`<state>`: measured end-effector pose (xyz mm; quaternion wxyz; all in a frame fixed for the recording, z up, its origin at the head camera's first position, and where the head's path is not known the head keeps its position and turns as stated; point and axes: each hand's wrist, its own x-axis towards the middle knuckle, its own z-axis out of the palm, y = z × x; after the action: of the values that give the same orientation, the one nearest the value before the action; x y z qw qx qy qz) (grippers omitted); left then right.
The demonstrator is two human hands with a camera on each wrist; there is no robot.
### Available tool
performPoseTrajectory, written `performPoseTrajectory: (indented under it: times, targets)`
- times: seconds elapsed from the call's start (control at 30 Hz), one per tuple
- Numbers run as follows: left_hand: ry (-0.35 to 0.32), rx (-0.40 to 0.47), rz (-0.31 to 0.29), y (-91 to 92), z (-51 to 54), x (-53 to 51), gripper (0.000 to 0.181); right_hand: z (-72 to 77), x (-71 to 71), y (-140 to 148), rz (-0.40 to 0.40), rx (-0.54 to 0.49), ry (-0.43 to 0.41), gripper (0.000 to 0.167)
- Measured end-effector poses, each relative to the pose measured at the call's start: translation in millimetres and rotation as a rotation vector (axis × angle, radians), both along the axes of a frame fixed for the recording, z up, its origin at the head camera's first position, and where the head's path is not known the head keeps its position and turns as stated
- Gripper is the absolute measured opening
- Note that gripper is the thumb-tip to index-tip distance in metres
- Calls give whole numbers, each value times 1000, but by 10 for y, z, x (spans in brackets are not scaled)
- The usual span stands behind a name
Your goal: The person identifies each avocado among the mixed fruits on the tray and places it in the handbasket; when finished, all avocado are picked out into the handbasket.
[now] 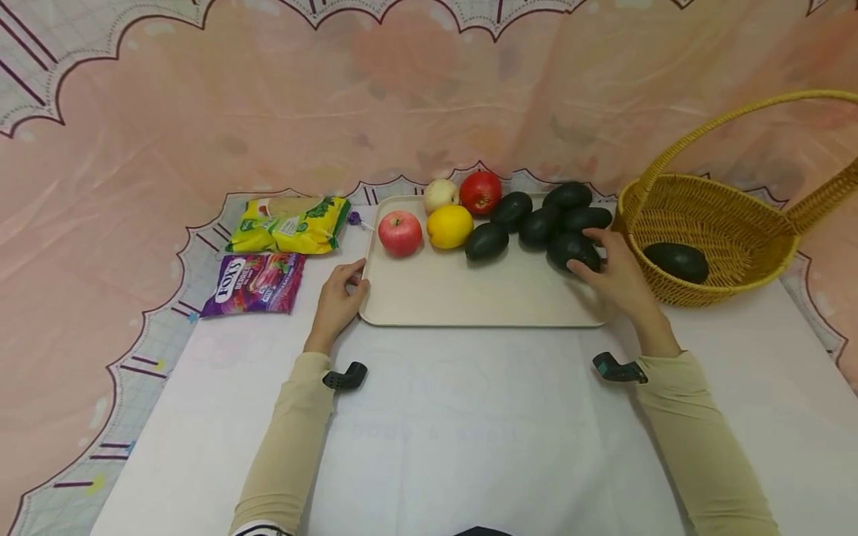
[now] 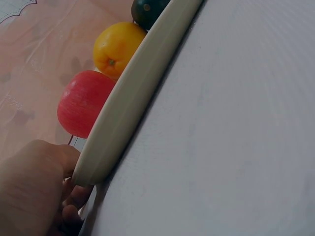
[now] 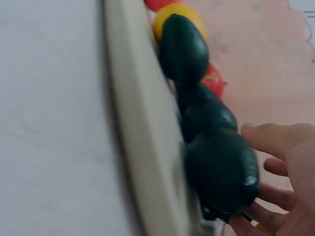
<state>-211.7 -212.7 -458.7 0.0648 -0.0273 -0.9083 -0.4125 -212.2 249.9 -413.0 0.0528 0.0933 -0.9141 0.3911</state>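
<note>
Head view: a person in beige sleeves [image 1: 288, 432] works at a white bench [image 1: 456, 424], a cream tray [image 1: 462, 294] set along its far edge. The left hand [image 1: 338, 301] pinches the tray's left edge near its front left corner; the left wrist view shows its fingers curled around that corner.

The right hand [image 1: 623, 275], over the tray's right edge, has its fingers spread around a dark green avocado [image 1: 568, 249], thumb on the near side. The right wrist view is blurred, and whether the fingers bear its weight, one cannot tell. That avocado lies in the right part of the tray, touching its neighbors; five other avocados [image 1: 486, 243] cluster from there toward the middle.

To their left sit a yellow-orange citrus fruit [image 1: 450, 227], a pink-red apple [image 1: 400, 234] near the tray's left edge and, behind, a pale fruit [image 1: 440, 195] beside a deep-red fruit [image 1: 480, 193].

At the bench's far right corner, a tall-handled wicker basket [image 1: 747, 223] holds a single avocado [image 1: 677, 263]. Toward the far left corner, a yellow-and-green packet [image 1: 288, 227] lies behind a purple Fox's Berries bag [image 1: 258, 284]; a purple lollipop [image 1: 354, 218] rests between packet and tray.
</note>
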Motion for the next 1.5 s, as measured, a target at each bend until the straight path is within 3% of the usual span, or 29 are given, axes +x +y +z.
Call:
performPoseTrajectory:
  times: [0.2,0.57,0.73,1.03,1.27,1.5]
  targets:
    - [-2,-2,2,1,1,-6,44,-103,-16,-32,-21,49,-64,76]
    - [-14,-1,8,-6,7,10,44,-113,-38,-68,-13,37,0,65]
    - [11,6,8,-7,-5,14,43,-46,-12,-87,-13,13,6,65]
    - [18,11,0,5,-3,13,43,162,73,-42,-31,-67,139,62]
    - [15,6,1,4,-8,7,43,334,139,-7,-69,-64,221,61]
    - [14,14,1,7,-10,2,43,476,219,64,-122,-55,239,61]
